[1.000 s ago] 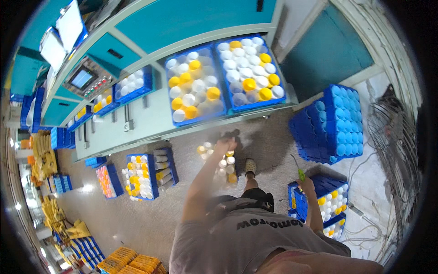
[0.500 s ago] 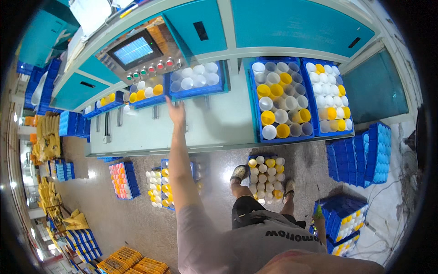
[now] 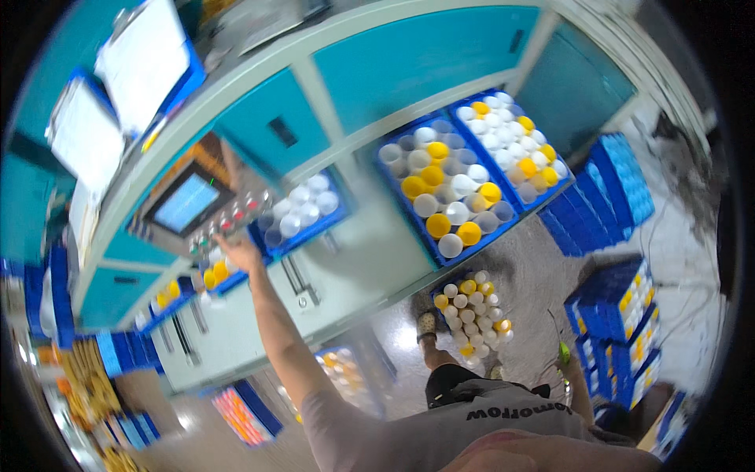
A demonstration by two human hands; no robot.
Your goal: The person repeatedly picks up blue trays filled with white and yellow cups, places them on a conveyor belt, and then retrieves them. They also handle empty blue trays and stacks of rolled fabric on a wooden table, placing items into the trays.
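Note:
My left hand (image 3: pixel 242 254) reaches up to the control panel, its index finger stretched out at the lower row of round buttons (image 3: pixel 206 236). It holds nothing that I can see. Whether the fingertip presses a button I cannot tell. Above the buttons glows a screen (image 3: pixel 183 204). Beside the hand sits a blue tray (image 3: pixel 267 256) of white cups, with yellow cups (image 3: pixel 214 275) just below the hand. Down at my right side, my right hand (image 3: pixel 569 368) is closed round a slim green-handled tool (image 3: pixel 564 352) with a long thin shaft.
Two large blue trays of white and yellow cups (image 3: pixel 469 234) stand on the right of the pale worktop (image 3: pixel 358 275). More cups (image 3: pixel 472 311) stand on the floor by my feet. Stacked blue crates (image 3: pixel 602 303) are at the right; clipboards (image 3: pixel 145 67) hang upper left.
My left hand has moved from the edge of the cup trays to the panel buttons. The whole view has turned and shifted. My right hand still holds the green-handled tool.

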